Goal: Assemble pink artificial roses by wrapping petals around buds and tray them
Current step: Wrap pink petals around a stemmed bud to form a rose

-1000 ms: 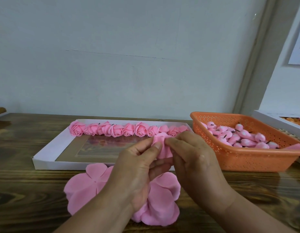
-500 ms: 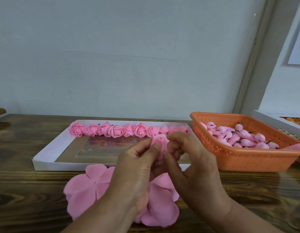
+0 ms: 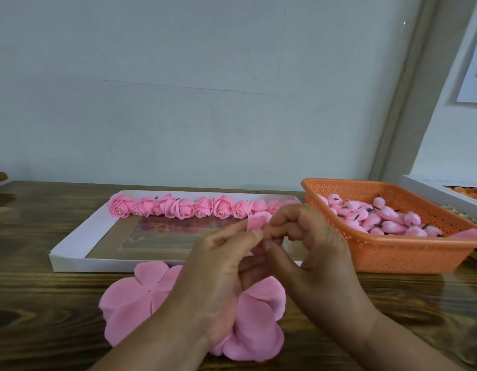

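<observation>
Between the two hands, raised above the wooden table [image 3: 44, 303] and in front of the tray's near edge, sits a half-made pink rose [image 3: 258, 219]: only a folded, matte foam-like petal shows, standing up over the fingertips, and the bud inside is hidden. The left hand [image 3: 221, 277] pinches it from the left, thumb tip against the petal, fingers curled beneath. The right hand [image 3: 312, 253] pinches it from the right, forefinger and thumb closed on the same spot, the other fingers curled. Under the wrists lies a loose pile of flat pink petal sheets [image 3: 135, 298], each cut into rounded lobes about a small centre hole. Behind, a shallow white tray [image 3: 68, 250] holds a row of finished pink roses [image 3: 178, 207] along its far wall, touching one another side by side. To the right, just beside the tray, an orange perforated plastic basket [image 3: 392, 253] is heaped with pink buds [image 3: 384, 218] on short dark stems. A white box [image 3: 430, 194] stands past it by the wall.
</observation>
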Action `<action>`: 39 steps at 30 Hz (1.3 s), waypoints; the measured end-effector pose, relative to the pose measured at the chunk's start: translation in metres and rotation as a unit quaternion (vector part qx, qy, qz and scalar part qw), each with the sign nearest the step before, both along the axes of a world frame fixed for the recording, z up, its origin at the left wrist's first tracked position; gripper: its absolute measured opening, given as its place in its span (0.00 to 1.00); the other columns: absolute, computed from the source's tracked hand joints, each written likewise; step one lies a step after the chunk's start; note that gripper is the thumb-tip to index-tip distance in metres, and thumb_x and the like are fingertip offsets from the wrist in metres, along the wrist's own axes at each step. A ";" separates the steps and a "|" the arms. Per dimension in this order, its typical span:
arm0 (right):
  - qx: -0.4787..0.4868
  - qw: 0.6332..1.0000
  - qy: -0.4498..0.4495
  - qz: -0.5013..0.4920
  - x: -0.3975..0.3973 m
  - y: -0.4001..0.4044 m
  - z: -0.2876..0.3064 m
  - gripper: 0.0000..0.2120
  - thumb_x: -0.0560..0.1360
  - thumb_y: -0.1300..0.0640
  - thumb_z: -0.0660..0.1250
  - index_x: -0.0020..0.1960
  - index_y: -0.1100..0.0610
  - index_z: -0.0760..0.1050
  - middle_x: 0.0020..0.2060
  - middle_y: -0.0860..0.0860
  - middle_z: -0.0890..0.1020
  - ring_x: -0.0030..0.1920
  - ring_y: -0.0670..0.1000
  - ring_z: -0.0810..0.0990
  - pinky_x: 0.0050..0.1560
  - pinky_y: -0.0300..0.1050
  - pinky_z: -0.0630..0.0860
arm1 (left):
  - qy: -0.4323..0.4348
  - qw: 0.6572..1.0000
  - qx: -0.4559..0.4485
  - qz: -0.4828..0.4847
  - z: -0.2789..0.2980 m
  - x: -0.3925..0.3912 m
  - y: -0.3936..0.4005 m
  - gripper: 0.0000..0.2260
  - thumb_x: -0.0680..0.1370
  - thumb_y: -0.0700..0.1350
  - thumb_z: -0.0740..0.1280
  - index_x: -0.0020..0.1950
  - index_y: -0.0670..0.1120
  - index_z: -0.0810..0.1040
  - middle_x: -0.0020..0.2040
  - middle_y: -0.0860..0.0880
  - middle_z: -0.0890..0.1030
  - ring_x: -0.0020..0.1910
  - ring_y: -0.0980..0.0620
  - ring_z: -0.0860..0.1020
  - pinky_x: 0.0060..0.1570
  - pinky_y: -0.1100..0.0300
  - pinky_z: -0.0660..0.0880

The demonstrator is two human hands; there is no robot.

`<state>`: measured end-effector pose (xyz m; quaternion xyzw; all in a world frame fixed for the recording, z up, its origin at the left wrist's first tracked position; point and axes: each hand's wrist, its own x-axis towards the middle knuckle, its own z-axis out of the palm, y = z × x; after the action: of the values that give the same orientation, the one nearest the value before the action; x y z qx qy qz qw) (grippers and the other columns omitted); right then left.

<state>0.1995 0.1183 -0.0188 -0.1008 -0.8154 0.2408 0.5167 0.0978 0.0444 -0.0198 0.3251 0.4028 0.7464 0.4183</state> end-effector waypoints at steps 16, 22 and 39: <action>0.143 0.983 0.021 -0.117 -0.004 0.005 -0.012 0.11 0.70 0.55 0.66 0.35 0.62 0.74 0.30 0.52 0.76 0.31 0.53 0.75 0.31 0.50 0.74 | -0.227 0.968 -0.099 0.051 0.004 -0.007 0.003 0.05 0.75 0.36 0.67 0.39 0.38 0.80 0.23 0.47 0.75 0.18 0.59 0.73 0.16 0.72 0.67; 0.214 0.969 -0.042 -0.114 -0.004 0.005 -0.018 0.07 0.69 0.58 0.70 0.41 0.63 0.77 0.35 0.52 0.79 0.32 0.54 0.77 0.28 0.51 0.75 | -0.294 0.950 -0.106 0.028 0.008 -0.008 0.002 0.03 0.74 0.35 0.67 0.40 0.37 0.79 0.23 0.47 0.75 0.17 0.59 0.72 0.14 0.72 0.63; -0.038 0.999 0.003 -0.014 -0.006 0.000 -0.012 0.12 0.66 0.62 0.70 0.50 0.57 0.79 0.39 0.49 0.83 0.38 0.48 0.82 0.40 0.44 0.80 | -0.069 0.995 -0.043 -0.064 -0.003 -0.013 0.004 0.22 0.67 0.49 0.68 0.60 0.42 0.80 0.58 0.41 0.82 0.59 0.46 0.78 0.62 0.50 0.70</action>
<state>0.1932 0.1185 -0.0308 -0.1309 -0.8024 0.2647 0.5186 0.0844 0.0480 -0.0228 0.2794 0.3837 0.7207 0.5053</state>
